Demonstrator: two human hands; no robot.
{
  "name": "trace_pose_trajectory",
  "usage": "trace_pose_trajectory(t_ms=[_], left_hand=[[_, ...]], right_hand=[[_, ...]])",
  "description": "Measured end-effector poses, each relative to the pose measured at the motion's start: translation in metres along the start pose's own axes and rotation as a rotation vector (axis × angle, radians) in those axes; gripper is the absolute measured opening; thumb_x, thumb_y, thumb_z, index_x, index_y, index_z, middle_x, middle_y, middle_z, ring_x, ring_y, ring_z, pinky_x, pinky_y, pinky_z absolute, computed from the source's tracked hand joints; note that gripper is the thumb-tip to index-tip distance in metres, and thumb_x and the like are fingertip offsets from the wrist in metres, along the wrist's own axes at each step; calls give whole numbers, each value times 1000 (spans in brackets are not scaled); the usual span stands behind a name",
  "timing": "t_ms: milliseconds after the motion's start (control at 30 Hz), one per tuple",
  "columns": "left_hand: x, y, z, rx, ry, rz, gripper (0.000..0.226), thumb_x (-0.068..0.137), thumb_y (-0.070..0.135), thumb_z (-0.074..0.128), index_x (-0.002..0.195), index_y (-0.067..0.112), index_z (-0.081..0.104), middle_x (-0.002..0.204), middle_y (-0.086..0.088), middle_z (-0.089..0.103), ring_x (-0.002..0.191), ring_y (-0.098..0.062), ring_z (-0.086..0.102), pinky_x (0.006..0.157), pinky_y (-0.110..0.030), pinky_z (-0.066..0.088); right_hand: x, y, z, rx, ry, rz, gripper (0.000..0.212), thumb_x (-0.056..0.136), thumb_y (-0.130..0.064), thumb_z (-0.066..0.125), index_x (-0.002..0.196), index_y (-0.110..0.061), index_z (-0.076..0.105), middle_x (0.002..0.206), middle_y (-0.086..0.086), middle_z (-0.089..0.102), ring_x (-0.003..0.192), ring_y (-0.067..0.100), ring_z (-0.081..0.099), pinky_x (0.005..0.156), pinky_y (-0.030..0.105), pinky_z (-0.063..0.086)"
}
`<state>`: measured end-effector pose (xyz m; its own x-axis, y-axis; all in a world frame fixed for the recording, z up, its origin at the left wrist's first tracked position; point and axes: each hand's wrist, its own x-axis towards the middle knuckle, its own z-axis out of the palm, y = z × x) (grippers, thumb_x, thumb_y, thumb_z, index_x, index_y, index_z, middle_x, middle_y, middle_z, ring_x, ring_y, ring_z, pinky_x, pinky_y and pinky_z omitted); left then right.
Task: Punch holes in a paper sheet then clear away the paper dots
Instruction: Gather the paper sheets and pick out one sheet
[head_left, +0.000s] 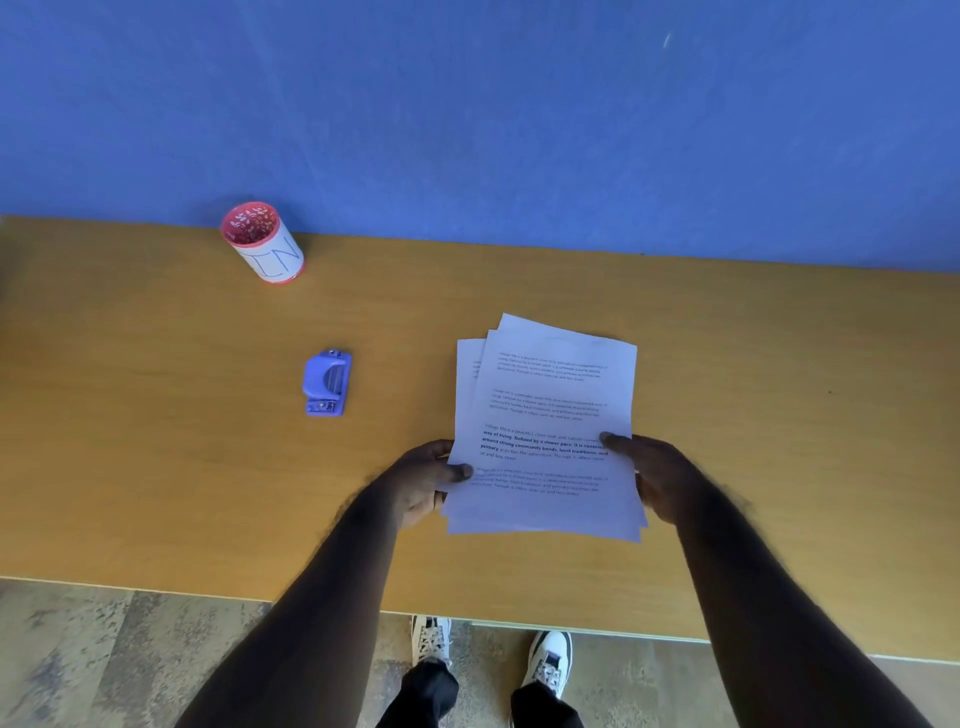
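A small stack of printed white paper sheets is held over the wooden table, slightly fanned at the far end. My left hand grips the stack's near left edge, thumb on top. My right hand grips the near right edge, thumb on the text. A purple hole punch lies on the table to the left of the sheets, apart from both hands. No paper dots are visible.
A red cup with a white label stands at the back left against the blue wall. The table's front edge runs below my forearms, with my shoes on the floor beneath.
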<state>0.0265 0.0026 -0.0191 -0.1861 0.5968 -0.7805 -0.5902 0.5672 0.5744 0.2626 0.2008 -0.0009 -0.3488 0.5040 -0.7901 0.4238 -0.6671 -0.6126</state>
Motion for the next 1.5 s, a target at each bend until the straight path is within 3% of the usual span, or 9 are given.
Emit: trace_pose_trajectory(t_ms=[100,233,467,600,733,867,1033,1267,1500], left_hand=[[-2,2,-1,140,-58,-32,38,84,-1,69,120,13,63,116,-8,73,109,-29,68,92,-47,53],[-3,11,2,167,-66,-1,38,85,-2,66,119,15,64,117,-7,73,108,-27,68,90,-45,55],[-11,50,15,-28,-34,293,33,85,2,68,116,14,66,116,-7,73,107,-27,69,90,-42,55],[-25,84,32,-24,63,494,28,80,-3,72,102,15,71,97,2,77,92,-16,71,75,-25,55],[-36,107,37,33,75,650,32,65,16,84,94,26,78,108,-5,76,106,-29,69,94,-47,53],[-45,119,39,135,66,751,36,63,23,82,97,34,76,110,-4,75,107,-26,69,97,-49,52],[-44,113,39,242,56,705,34,69,16,81,96,35,77,109,0,76,105,-22,70,98,-53,51],[-42,108,52,292,14,645,32,69,16,82,99,26,77,109,-4,76,104,-23,71,96,-50,53],[-44,114,51,275,46,691,26,72,17,80,94,31,78,107,0,76,101,-19,72,92,-44,56]], right_hand=[[1,3,-2,58,-156,-61,34,93,-6,61,127,-5,63,122,15,71,113,38,67,98,54,51],[0,2,3,-42,-67,-197,31,90,-2,64,121,-7,67,119,15,73,109,39,68,98,59,50],[-30,-30,19,-108,-64,-410,19,92,-3,65,109,-7,72,107,10,77,98,31,73,87,43,58],[-44,-50,26,-105,-39,-539,20,91,-2,66,105,-14,73,104,-1,78,95,19,73,81,31,58],[-52,-64,29,-30,-28,-623,25,90,0,67,109,-15,72,107,-1,78,97,17,74,80,27,58],[-56,-72,30,4,-38,-666,28,87,3,69,105,-18,73,103,-4,78,97,17,74,81,29,58],[-57,-69,28,74,-80,-707,39,83,9,71,106,-23,72,111,2,76,107,22,70,89,36,57],[-52,-63,28,51,-126,-666,37,83,2,73,119,-7,69,119,9,73,110,28,69,91,42,56],[-55,-71,32,128,-129,-712,30,85,4,70,112,-10,72,114,7,76,105,24,72,84,31,57]])
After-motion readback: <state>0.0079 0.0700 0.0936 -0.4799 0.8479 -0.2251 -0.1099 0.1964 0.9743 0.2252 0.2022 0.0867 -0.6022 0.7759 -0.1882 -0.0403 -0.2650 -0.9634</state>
